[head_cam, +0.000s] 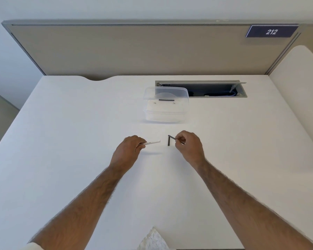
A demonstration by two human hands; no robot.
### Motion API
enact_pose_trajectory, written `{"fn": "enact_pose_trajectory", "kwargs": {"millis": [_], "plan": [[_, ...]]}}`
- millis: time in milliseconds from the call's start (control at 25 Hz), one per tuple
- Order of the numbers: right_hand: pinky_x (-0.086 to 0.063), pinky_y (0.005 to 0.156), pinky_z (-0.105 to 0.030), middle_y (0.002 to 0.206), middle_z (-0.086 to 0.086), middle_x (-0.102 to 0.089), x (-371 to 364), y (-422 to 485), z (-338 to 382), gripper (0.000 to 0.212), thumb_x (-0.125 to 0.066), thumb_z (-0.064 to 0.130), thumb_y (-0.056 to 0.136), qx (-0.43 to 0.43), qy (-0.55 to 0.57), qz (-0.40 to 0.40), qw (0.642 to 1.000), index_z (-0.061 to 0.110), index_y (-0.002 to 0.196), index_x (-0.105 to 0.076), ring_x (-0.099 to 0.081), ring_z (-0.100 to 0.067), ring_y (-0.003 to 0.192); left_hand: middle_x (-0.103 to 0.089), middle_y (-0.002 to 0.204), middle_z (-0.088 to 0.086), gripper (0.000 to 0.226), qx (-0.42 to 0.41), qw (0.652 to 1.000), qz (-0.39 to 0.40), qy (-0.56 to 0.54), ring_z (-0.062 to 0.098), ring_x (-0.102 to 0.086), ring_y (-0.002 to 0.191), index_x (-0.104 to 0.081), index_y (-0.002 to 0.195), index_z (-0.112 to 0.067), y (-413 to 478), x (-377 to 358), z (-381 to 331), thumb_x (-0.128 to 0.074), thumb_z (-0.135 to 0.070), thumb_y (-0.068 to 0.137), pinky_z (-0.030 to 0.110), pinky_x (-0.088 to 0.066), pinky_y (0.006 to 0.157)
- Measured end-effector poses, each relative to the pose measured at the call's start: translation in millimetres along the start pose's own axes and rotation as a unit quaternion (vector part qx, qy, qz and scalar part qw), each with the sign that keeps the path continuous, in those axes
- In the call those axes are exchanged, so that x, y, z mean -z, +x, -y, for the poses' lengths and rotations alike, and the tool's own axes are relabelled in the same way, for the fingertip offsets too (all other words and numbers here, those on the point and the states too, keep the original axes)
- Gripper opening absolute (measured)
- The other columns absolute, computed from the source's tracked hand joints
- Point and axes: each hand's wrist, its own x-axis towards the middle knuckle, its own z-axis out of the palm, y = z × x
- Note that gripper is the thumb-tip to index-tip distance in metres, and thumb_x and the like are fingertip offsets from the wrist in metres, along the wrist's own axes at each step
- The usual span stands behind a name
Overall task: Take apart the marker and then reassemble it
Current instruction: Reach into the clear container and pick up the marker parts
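My left hand (128, 147) grips a white marker barrel (153, 142) that points to the right, its open end free. My right hand (187, 144) pinches a thin dark marker part (172, 137) between thumb and fingers, a little right of the barrel's end. A second dark stick (168, 141) lies or hangs upright just below that part's left tip; whether the two touch is unclear. Both hands hover low over the white table (79, 132), about a hand's width apart.
A clear plastic box (165, 105) stands behind the hands, with a dark stick and small pieces inside. Behind it a cable hatch (206, 89) is open in the table. A beige partition (134, 51) closes the back. A patterned object (153, 239) sits at the near edge.
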Motion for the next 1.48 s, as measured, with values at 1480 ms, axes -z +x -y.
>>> {"fn": "enact_pose_trajectory", "kwargs": {"millis": [1480], "plan": [[-0.047, 0.083, -0.034, 0.089, 0.003, -0.068, -4, 4, 29, 0.02, -0.062, 0.01, 0.089, 0.116, -0.049, 0.04, 0.991, 0.02, 0.097, -0.078, -0.055, -0.019, 0.089, -0.058, 0.089, -0.02, 0.012, -0.003, 1.0, -0.014, -0.009, 0.007, -0.049, 0.09, -0.066, 0.101, -0.031, 10, 1, -6, -0.057, -0.023, 0.1, 0.024, -0.037, 0.067]]}}
